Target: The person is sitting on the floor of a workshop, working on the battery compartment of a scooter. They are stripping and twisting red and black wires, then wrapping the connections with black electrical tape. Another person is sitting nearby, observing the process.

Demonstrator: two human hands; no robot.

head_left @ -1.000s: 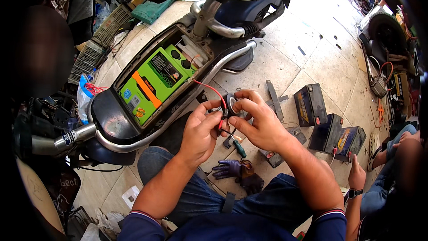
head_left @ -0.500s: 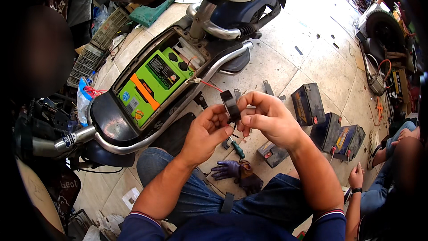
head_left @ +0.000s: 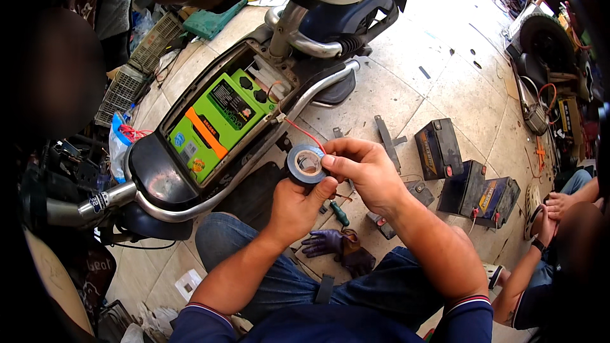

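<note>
A roll of black electrical tape (head_left: 293,164) is gripped at its lower edge by my left hand (head_left: 297,208), its flat face and pale core turned up. My right hand (head_left: 365,168) pinches at the roll's right edge, where a red wire (head_left: 302,129) runs into the fingertips. Whether the tape's loose end is also pinched there is hidden. The wire comes from the open compartment of an electric scooter (head_left: 162,171), beside a green battery (head_left: 219,114) with an orange strap. A short wire end with a coppery tip (head_left: 345,198) shows below my right fingers.
On the tiled floor lie a green-handled screwdriver (head_left: 339,213), work gloves (head_left: 342,249), metal brackets (head_left: 386,140) and several dark batteries (head_left: 438,149). Another person's hands (head_left: 556,208) are at the right edge. Plastic crates (head_left: 121,92) stand at the left.
The tape roll has turned from edge-on to face up and moved left and down. My right hand has shifted slightly left and down. The other person's hands have come together.
</note>
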